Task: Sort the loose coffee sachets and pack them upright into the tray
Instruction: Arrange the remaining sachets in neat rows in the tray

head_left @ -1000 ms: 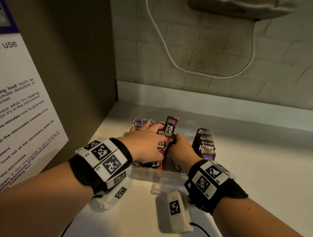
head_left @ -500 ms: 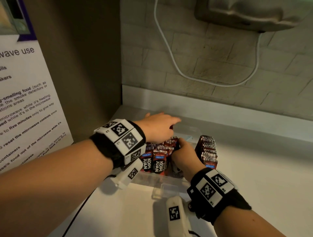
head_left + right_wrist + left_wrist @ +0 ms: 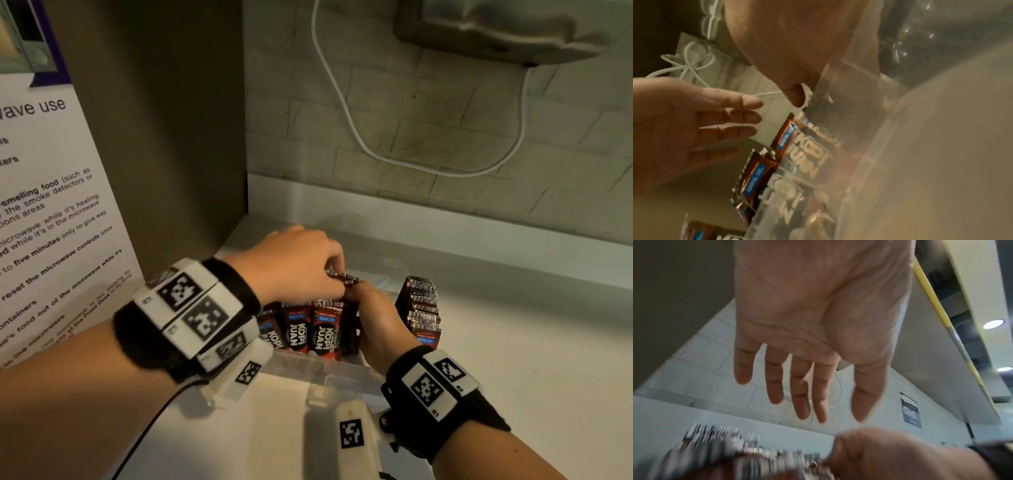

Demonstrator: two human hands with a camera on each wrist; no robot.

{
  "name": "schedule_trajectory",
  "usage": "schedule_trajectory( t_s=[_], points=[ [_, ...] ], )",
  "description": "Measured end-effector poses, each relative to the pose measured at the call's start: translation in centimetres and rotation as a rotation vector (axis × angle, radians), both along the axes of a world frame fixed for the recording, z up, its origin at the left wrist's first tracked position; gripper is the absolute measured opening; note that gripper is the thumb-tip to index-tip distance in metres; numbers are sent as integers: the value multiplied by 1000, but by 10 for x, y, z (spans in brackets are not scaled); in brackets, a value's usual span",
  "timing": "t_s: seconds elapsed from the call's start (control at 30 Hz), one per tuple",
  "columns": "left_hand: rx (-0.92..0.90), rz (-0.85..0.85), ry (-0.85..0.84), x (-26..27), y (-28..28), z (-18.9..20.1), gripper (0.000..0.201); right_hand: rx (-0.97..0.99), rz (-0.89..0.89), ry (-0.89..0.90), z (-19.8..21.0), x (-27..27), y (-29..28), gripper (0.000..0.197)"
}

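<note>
Red-brown Kopi Juan coffee sachets (image 3: 323,334) stand upright in a row inside a clear plastic tray (image 3: 318,371) on the white counter. My right hand (image 3: 373,318) sits in the tray at the right end of the row and grips the sachets, its thumb (image 3: 795,97) on a top edge. Its other fingers are hidden. My left hand (image 3: 301,270) hovers over the row's tops close to that thumb. In the left wrist view the left hand (image 3: 824,402) has straight fingers and holds nothing. The sachets (image 3: 789,138) show through the tray wall (image 3: 900,146).
A second upright stack of sachets (image 3: 423,308) stands just right of my right hand. A brown side panel (image 3: 154,137) with a microwave notice closes off the left. The brick wall (image 3: 445,120) with a white cable (image 3: 342,113) is behind. White counter (image 3: 531,342) stretches to the right.
The tall sachet that stuck up a second ago now sits level with the row. My left hand lifted, reached across the tray's back, then came down beside my right thumb.
</note>
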State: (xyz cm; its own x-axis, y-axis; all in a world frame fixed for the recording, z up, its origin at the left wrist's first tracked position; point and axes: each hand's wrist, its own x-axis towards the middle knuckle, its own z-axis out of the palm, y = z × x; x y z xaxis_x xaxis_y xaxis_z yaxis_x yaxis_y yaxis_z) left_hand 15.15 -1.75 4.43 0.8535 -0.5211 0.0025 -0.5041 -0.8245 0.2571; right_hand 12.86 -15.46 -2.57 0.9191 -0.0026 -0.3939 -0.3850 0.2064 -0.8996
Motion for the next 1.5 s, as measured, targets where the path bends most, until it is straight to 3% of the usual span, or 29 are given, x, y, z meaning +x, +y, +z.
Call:
schedule_trajectory(
  t_s=[0.13, 0.23, 0.33, 0.4, 0.57, 0.7, 0.83, 1.07, 1.5],
  points=[
    [162, 3, 28, -16, 0, -22, 27, -17, 22, 22, -1, 0, 0, 23],
    [166, 21, -15, -14, 0, -34, 20, -27, 67, 20, -3, 0, -2, 21],
    [125, 29, -64, -10, -2, -40, 42, -25, 115, -9, -8, -1, -7, 46],
    [120, 27, -83, -6, -3, -39, 55, -39, 137, -31, -11, -1, -7, 52],
    [120, 31, -75, 1, -4, -41, 52, -144, 140, -109, -22, 3, -5, 62],
    [123, 51, -96, 4, -3, -44, 54, -183, 99, -132, -27, 4, -5, 54],
    [180, -33, -46, 10, -2, -42, 71, -189, 42, -152, -27, 5, -6, 49],
    [139, -22, -22, 20, -7, -38, 44, -173, 26, -152, -22, 5, -5, 38],
    [165, -23, -28, 24, -8, -39, 43, -224, -90, -154, -26, 11, -6, 12]
  ],
)
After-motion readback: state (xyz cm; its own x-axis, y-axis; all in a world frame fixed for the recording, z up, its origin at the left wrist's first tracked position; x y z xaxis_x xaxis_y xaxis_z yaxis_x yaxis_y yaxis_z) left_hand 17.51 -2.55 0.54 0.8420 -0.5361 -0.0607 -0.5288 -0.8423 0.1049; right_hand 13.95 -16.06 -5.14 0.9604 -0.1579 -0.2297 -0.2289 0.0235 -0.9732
